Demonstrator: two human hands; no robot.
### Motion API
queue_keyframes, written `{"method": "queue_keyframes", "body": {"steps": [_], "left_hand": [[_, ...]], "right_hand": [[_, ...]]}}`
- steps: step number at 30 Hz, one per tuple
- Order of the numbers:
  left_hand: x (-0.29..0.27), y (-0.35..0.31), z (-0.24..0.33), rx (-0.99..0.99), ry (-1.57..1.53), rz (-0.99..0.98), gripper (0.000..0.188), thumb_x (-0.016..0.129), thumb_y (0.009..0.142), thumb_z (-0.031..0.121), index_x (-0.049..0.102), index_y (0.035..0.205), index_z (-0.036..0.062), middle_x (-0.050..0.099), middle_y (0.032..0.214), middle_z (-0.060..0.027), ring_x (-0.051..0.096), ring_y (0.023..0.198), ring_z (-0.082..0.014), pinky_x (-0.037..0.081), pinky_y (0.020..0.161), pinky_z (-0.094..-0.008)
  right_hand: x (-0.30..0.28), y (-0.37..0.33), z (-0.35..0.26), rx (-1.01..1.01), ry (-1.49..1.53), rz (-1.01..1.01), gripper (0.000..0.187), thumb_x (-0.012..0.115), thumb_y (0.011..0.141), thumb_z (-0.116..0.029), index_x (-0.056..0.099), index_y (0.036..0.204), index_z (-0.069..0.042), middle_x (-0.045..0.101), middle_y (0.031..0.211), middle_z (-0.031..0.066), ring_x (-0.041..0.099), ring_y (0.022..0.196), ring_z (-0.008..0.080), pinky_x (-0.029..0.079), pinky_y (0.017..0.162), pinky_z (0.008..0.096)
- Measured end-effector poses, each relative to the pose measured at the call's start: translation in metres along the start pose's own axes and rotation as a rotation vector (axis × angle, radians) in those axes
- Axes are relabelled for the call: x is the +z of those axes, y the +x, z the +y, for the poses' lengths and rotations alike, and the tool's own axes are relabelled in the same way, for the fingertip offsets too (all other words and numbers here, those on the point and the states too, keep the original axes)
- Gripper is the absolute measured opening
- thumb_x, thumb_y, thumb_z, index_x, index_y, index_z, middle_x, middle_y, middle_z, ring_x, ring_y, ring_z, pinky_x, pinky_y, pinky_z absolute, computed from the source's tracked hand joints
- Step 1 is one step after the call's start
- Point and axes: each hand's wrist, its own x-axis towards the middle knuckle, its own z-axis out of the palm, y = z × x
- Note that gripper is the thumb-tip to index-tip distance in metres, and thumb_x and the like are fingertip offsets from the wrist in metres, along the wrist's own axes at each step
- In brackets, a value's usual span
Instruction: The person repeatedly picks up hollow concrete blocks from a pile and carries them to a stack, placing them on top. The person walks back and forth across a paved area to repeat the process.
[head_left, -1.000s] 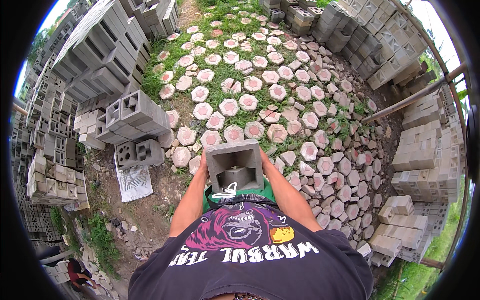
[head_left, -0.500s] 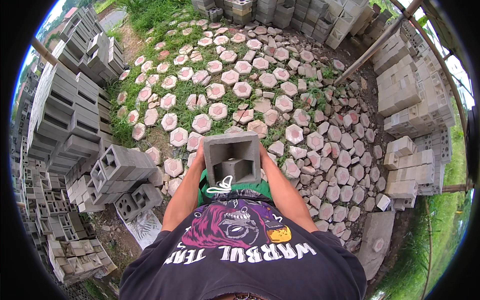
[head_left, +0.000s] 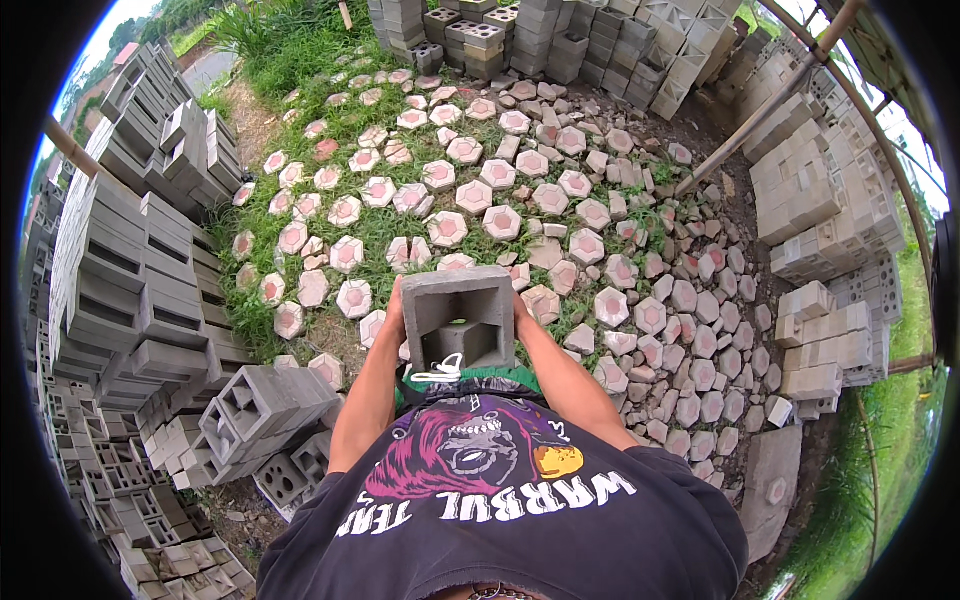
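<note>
Both hands clamped a hollow grey concrete block [head_left: 458, 315] between them, held in front of the person's waist above the ground. The left hand [head_left: 394, 312] pressed flat against the block's left wall, its grip closed on it; the right hand [head_left: 522, 312] pressed the right wall in the same way. Both forearms reached forward from the lower edge, elbows bent and slightly apart. The block was square and rough-cast, with thick walls around an open core. Below lay hexagonal paving stones [head_left: 447, 228], pale with pink centres, scattered over grass [head_left: 375, 228]. Stacks of grey blocks [head_left: 130, 290] stood to the left.
</note>
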Motion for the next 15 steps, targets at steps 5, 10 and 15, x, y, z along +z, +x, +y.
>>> {"method": "queue_keyframes", "body": {"steps": [5,10,15], "left_hand": [[-0.069,0.033,0.048,0.069,0.001,0.025,0.073,0.025,0.092,0.062,0.049,0.127,0.0021,0.057,0.120,-0.0159,0.057,0.107,-0.0285,0.044,0.095,-0.0407],[-0.095,0.050,0.069,0.067,-0.043,0.055,0.072,0.027,0.092,0.062,0.050,0.126,0.0027,0.058,0.118,-0.0151,0.058,0.103,-0.0278,0.046,0.092,-0.0404],[-0.106,0.086,0.080,0.032,-0.057,0.066,0.071,0.024,0.093,0.061,0.048,0.128,0.0034,0.056,0.122,-0.0152,0.057,0.107,-0.0281,0.046,0.094,-0.0410]], "right_hand": [[0.049,0.068,-0.012,0.025,-0.069,-0.041,0.064,0.040,0.091,-0.059,0.049,0.130,-0.009,0.057,0.123,0.0066,0.058,0.106,0.0200,0.046,0.091,0.0330],[0.075,0.095,-0.021,0.055,-0.109,0.042,0.063,0.041,0.091,-0.057,0.050,0.130,-0.009,0.057,0.124,0.0065,0.057,0.106,0.0200,0.046,0.091,0.0332],[0.072,0.114,-0.032,0.044,-0.071,0.055,0.061,0.041,0.091,-0.056,0.050,0.130,-0.009,0.057,0.124,0.0070,0.057,0.107,0.0208,0.046,0.091,0.0336]]}}
